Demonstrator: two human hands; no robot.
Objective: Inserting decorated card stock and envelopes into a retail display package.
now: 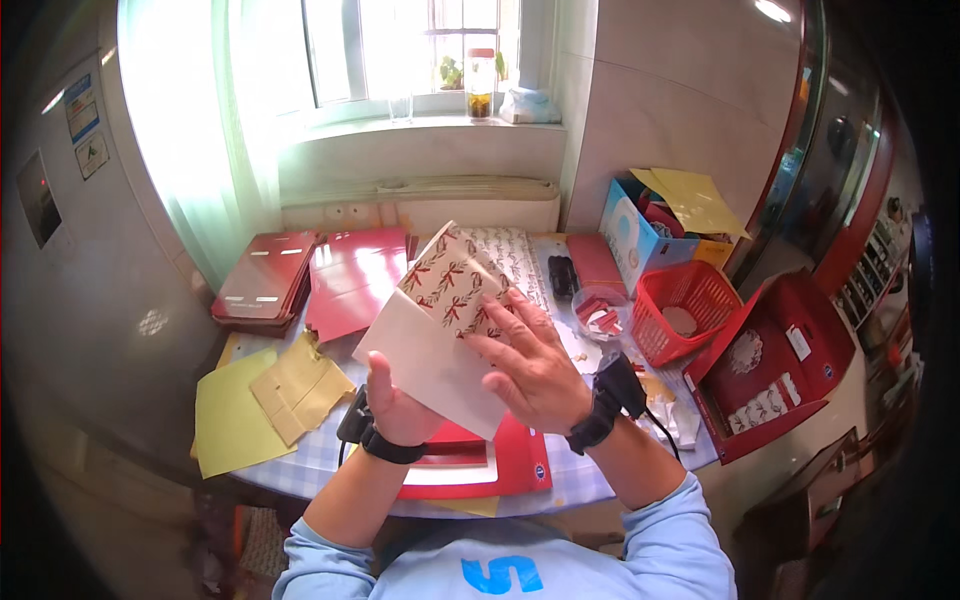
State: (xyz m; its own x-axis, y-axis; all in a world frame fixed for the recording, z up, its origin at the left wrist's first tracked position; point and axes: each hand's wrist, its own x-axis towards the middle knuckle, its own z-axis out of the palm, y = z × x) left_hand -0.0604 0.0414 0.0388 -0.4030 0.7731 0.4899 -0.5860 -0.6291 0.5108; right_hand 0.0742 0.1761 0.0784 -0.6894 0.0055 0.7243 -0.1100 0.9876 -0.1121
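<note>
A white paper sheet printed with red bows and green sprigs (454, 289), its lower part plain white, is held up tilted over the table. My left hand (401, 405) supports its lower left side, palm up, with the thumb raised by the edge. My right hand (529, 360) lies on the printed side with its fingers spread. Below the hands, near the front table edge, lies a red card piece with a white-edged opening (517, 465). More printed sheets (514, 251) lie behind the held one.
Red boxes (262, 277) and red card sheets (356, 277) lie at the back left, yellow paper (232, 412) and torn brown card (304, 390) in front. On the right are a tub of scraps (600, 315), a red plastic basket (679, 307), a blue carton (637, 232) and an open red box (780, 360).
</note>
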